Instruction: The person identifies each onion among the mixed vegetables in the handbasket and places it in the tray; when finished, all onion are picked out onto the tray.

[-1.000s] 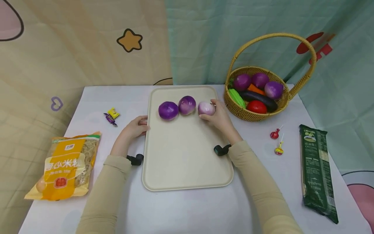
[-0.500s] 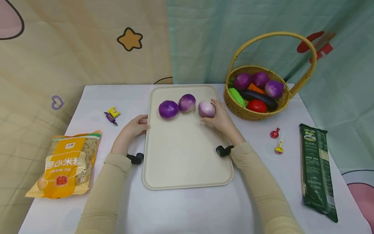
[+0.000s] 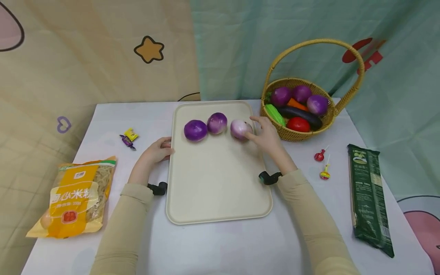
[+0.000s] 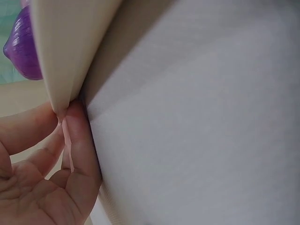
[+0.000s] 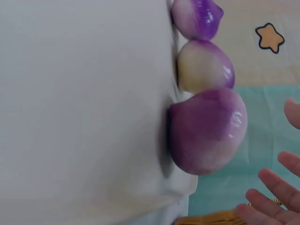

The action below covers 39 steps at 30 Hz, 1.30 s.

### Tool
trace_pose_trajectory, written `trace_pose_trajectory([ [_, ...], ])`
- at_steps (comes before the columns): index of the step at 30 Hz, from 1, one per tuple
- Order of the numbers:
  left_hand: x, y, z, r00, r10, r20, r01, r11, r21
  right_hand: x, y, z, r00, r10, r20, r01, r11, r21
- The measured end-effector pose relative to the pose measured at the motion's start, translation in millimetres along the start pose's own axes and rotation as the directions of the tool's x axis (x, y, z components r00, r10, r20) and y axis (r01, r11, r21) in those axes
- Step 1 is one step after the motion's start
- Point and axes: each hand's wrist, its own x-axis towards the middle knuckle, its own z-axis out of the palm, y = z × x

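Observation:
Three purple onions stand in a row near the far end of the cream tray: a deep purple onion, a middle onion and a paler onion on the right. My left hand pinches the tray's left rim; the left wrist view has the thumb on one side and a finger tucked under it. Beside the pale onion, my right hand holds nothing. In the right wrist view its fingers are spread, apart from that onion.
A wicker basket of vegetables stands at the back right, its tall handle arching up. Two lollipops and a green spaghetti pack lie to the right. Wrapped candies and a yellow noodle bag lie left.
My right hand has let go of the pale onion and drawn back to the right. The onion stays on the tray. My left hand keeps its place at the rim.

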Motion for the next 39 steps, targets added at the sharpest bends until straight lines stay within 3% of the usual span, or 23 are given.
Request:
trace_pose_trajectory([
  [3, -0.7, -1.0, 0.0, 1.000, 0.008, -0.005, -0.008, 1.000, 0.006, -1, 4, -15, 0.994, -0.025, -0.107, 0.030, 0.998, 0.050],
  [8, -2.2, -2.6, 0.7, 1.000, 0.007, -0.013, -0.007, 1.000, 0.007, 3, 22, -47, 0.957, -0.012, -0.288, 0.052, 0.990, 0.134],
  [14, -2.7, -4.8, 0.5, 1.000, 0.009, 0.000, -0.009, 1.000, 0.006, 13, 52, -90, 0.895, 0.128, -0.428, -0.092, 0.990, 0.103],
  [17, -1.8, -5.7, 0.9, 1.000, 0.014, -0.001, -0.014, 1.000, 0.004, 18, 71, -106, 0.874, 0.205, -0.440, -0.202, 0.978, 0.053],
  [21, -0.6, -6.3, 2.7, 1.000, 0.016, -0.005, -0.016, 1.000, 0.004, 22, 94, -117, 0.880, 0.271, -0.389, -0.287, 0.958, 0.017],
  [30, 0.9, -5.1, 6.6, 1.000, 0.000, -0.015, 0.000, 1.000, -0.001, 33, 110, -120, 0.889, 0.300, -0.345, -0.343, 0.937, -0.068],
  [39, -0.6, -1.0, 2.3, 1.000, 0.013, -0.026, -0.012, 1.000, 0.008, 41, 106, -118, 0.852, 0.333, -0.405, -0.379, 0.925, -0.037],
])
